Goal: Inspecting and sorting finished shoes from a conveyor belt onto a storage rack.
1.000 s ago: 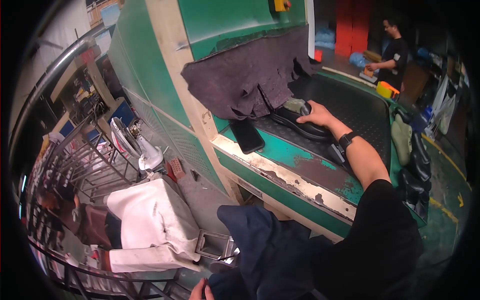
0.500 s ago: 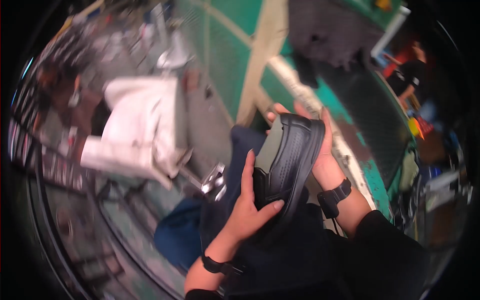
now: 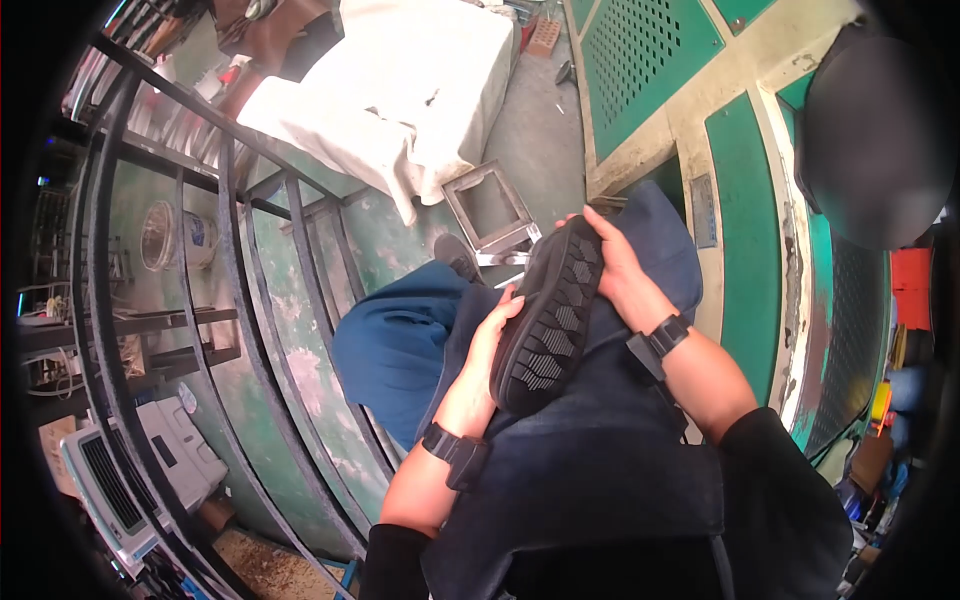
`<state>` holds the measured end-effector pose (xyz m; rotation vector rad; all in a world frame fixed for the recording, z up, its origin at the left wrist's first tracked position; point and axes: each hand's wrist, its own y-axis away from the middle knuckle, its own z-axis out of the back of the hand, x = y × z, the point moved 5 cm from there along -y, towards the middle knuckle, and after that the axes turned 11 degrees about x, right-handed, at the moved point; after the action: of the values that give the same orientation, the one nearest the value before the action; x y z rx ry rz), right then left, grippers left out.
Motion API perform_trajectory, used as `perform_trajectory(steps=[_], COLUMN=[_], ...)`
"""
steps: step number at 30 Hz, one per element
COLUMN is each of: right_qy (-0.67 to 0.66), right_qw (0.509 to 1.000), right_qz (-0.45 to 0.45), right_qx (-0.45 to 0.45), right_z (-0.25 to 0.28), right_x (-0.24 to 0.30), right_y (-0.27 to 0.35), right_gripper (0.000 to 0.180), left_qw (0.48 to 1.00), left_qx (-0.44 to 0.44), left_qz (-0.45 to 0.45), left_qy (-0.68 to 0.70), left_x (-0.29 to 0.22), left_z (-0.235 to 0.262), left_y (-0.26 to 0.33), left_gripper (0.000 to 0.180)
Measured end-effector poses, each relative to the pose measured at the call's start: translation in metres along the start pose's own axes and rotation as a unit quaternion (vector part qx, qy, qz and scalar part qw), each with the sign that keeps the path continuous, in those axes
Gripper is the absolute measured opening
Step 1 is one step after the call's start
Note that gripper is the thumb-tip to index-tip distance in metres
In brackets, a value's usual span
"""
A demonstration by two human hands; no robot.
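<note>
A black shoe [image 3: 552,325] is held up over my lap, its patterned dark sole turned toward me. My left hand [image 3: 490,345] grips its near left side, with the fingers mostly hidden behind the shoe. Around the far right end, my right hand [image 3: 612,258] is closed, thumb along the edge. The shoe's upper is almost wholly out of sight. Below it lies a dark blue apron [image 3: 610,470] over my legs, and blue trousers [image 3: 400,340] cover my left knee. Each wrist wears a black strap with a small box.
A black metal railing [image 3: 260,350] runs along my left. Ahead stand a white cloth-covered table [image 3: 400,70] and a square metal frame [image 3: 487,207] on the floor. Green machine panels [image 3: 745,240] rise close on my right. A dark rounded object [image 3: 880,140] hangs at upper right.
The shoe has been turned over, from its upper and lining showing to its sole facing me. Both hands still hold it. My view has swung, bringing the railing and floor into sight.
</note>
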<state>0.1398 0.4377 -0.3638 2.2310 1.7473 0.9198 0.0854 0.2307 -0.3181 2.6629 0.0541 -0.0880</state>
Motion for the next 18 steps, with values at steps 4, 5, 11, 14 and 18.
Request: perform_trajectory(steps=[4, 5, 11, 14, 18], right_qy=[-0.038, -0.028, 0.312, 0.428, 0.339], right_qw=[0.999, 0.999, 0.946, 0.893, 0.921], right_qz=[-0.01, -0.023, -0.061, -0.065, -0.063], right_qx=[-0.008, -0.005, 0.067, 0.119, 0.182], right_z=[0.0, -0.013, -0.052, -0.073, -0.069], right_x=[-0.01, -0.017, -0.007, -0.005, -0.019], right_y=[-0.009, -0.006, -0.015, -0.032, -0.033], right_gripper=[0.029, 0.03, 0.032, 0.03, 0.03], left_qw=[0.997, 0.996, 0.916, 0.903, 0.94], left_qx=[-0.039, -0.034, -0.116, -0.106, -0.113], left_qz=[-0.02, -0.022, -0.062, -0.139, -0.153], left_qy=[-0.065, -0.083, -0.378, -0.393, -0.283], left_x=[-0.012, -0.014, -0.054, -0.094, -0.093], left_z=[-0.012, -0.017, -0.021, -0.022, -0.011], left_y=[0.006, 0.015, 0.011, -0.032, -0.082], left_gripper=[0.083, 0.082, 0.077, 0.077, 0.077])
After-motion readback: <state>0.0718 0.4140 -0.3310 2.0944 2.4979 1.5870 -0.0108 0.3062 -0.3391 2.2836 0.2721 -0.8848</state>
